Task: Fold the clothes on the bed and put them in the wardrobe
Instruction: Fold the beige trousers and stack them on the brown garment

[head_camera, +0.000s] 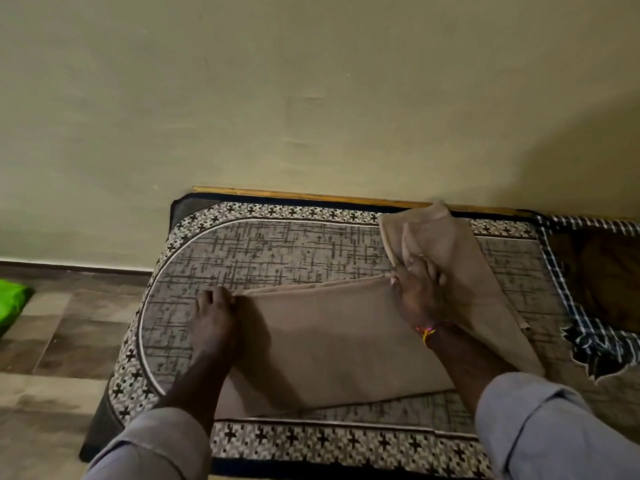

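A beige pair of trousers (332, 341) lies across the patterned bed (263, 251), partly folded, with one long part running off to the upper right toward the wall. My left hand (214, 317) pinches the cloth's far left corner. My right hand (419, 289) grips the far right corner of the flat part, where the cloth bends upward. Both forearms reach in from the bottom, sleeves rolled up. The wardrobe is out of view.
A dark checked garment (595, 306) lies bunched at the bed's right end. The beige wall (311, 98) runs right behind the bed. To the left is tiled floor (69, 323) with a bright green object (12, 303) at the frame's edge.
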